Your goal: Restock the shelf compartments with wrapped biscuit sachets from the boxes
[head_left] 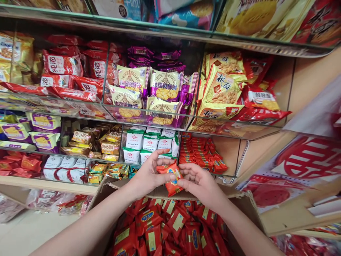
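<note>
My left hand [154, 174] pinches a small red packet [172, 183] with a blue and yellow label, thumb on its front. On the packet's right side, the fingers of my right hand [195, 181] are curled against it, so both hands hold it. Below them, an open cardboard box [252, 206] is full of similar red packets [178, 221]. Just behind my hands, rows of small red packets [199, 151] lie in a lower shelf compartment. White and green packets [133, 140] fill the compartment to its left, partly hidden by my left hand.
Clear-fronted shelves [149, 122] hold French biscuit packs [166, 85], yellow packs [221, 85] and red packs [62, 64]. A glass shelf edge [165, 30] crosses above. Red decorations [306, 160] are at the right; bagged goods [45, 199] lie low left.
</note>
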`<state>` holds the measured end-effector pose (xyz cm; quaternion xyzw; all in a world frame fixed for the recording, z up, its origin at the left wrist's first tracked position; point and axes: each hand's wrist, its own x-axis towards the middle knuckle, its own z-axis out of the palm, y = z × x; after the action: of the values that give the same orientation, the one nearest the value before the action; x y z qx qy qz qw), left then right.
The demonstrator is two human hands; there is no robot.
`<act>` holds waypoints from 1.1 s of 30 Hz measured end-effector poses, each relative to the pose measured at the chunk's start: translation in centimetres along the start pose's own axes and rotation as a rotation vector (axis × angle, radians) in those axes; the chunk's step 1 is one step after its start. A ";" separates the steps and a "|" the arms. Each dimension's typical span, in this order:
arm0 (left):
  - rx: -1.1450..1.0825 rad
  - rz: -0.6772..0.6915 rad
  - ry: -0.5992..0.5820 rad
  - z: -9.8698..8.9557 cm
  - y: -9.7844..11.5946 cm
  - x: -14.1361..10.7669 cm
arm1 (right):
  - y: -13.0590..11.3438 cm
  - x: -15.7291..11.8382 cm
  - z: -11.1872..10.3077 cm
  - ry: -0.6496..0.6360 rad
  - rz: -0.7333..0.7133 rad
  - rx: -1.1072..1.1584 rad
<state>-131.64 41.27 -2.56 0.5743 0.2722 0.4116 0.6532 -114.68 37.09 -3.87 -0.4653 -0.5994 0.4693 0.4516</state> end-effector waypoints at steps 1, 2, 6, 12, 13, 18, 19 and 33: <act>0.011 0.008 0.017 0.1 0.0 0.0 | 0.1 0.2 0.0 -0.006 0.018 0.046; 0.014 0.005 0.017 0.2 -0.1 -0.1 | 0.2 0.2 0.1 0.007 0.020 0.087; -0.030 -0.111 -0.155 0.7 -0.3 -0.1 | 0.6 0.2 0.2 0.059 0.009 0.153; 0.288 -0.068 -0.198 0.6 -0.8 -0.1 | -0.1 0.2 0.1 0.106 -0.088 -0.092; 0.365 -0.043 -0.193 0.5 -0.9 -0.1 | -0.3 0.3 0.0 0.110 -0.103 -0.144; 0.559 -0.023 -0.167 0.4 -0.9 -0.3 | -0.8 0.3 -0.6 0.053 0.032 -0.207; 0.559 -0.018 -0.169 0.4 -0.8 -0.3 | -0.8 0.2 -0.9 0.008 0.066 -0.148; 0.392 -0.113 -0.185 0.4 -0.4 0.0 | 1.9 13.4 -9.1 0.396 0.038 -0.425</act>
<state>-131.19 41.05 -2.88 0.7095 0.3175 0.2592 0.5732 -107.67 51.75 -2.97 -0.6431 -0.5759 0.2414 0.4433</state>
